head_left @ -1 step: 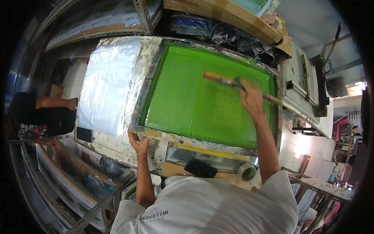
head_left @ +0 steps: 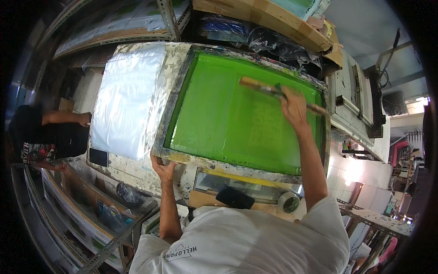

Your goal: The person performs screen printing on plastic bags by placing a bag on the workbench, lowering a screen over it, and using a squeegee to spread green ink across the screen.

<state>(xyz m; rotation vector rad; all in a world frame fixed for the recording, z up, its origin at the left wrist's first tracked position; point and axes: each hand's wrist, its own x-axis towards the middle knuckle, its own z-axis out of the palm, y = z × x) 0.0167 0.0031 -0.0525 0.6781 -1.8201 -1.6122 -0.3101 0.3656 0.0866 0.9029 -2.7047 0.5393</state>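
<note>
Green mesh [head_left: 214,114]: right hand [head_left: 294,108], fingers wrapped round squeegee [head_left: 258,86], two o'clock; left hand [head_left: 163,169] grips frame [head_left: 185,158], eight o'clock. Keep pressure even.

A cluttered workshop, shelving on the left and a pale machine on the right.
At the far side, a torn cardboard box [head_left: 269,20] sits above plastic-wrapped bundles [head_left: 262,40], with a metal rack [head_left: 168,20] to their left; on the left stands a person in black [head_left: 50,134], near a dark flat rectangle [head_left: 98,157] on the desk [head_left: 125,169]; near left, open shelves [head_left: 75,201] hold plastic bags [head_left: 112,218]; at the near side, a dark oblong [head_left: 235,196] lies left of a tape roll [head_left: 280,201]; on the right is the pale machine [head_left: 340,107].
</note>
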